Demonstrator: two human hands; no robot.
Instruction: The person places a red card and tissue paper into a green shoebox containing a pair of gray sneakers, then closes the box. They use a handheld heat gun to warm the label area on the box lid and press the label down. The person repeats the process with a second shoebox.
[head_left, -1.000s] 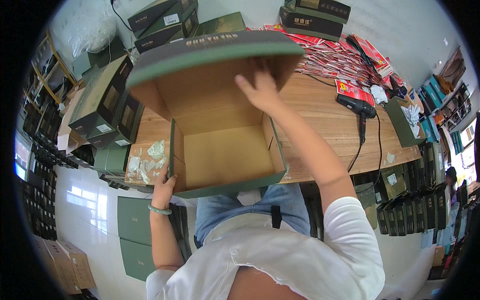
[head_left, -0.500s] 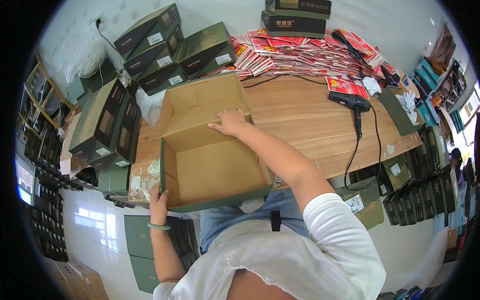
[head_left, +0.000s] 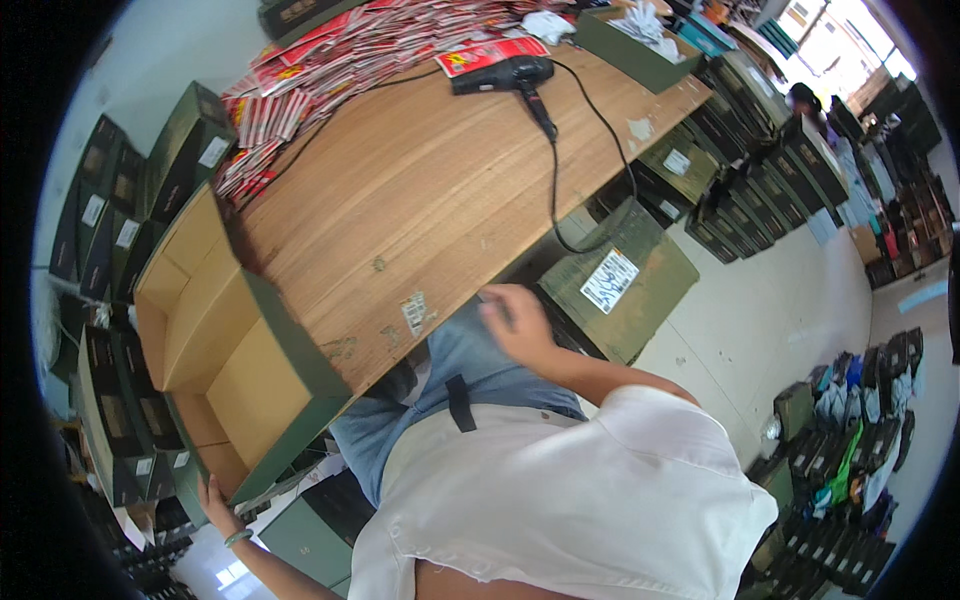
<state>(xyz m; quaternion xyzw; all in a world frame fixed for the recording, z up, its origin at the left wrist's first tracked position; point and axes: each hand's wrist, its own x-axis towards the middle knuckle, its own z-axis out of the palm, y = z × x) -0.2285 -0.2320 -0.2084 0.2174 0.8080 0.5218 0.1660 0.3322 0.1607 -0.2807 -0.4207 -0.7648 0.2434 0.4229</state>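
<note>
At a wooden desk's (head_left: 400,190) left end, the left hand's (head_left: 216,507) grip clasped a corner of an open flip-top cardboard box (head_left: 255,388); the right hand (head_left: 519,324) hung empty, fingers parted; one-sided support could have let the box tip.

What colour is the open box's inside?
The open box is light brown inside, best seen in the head view.

Dark box (head_left: 298,14) — cut by top edge; underside of open box (head_left: 245,390) — hidden.

Free tabletop (head_left: 385,205) between box (head_left: 250,385) and hairdryer (head_left: 508,74)
</note>
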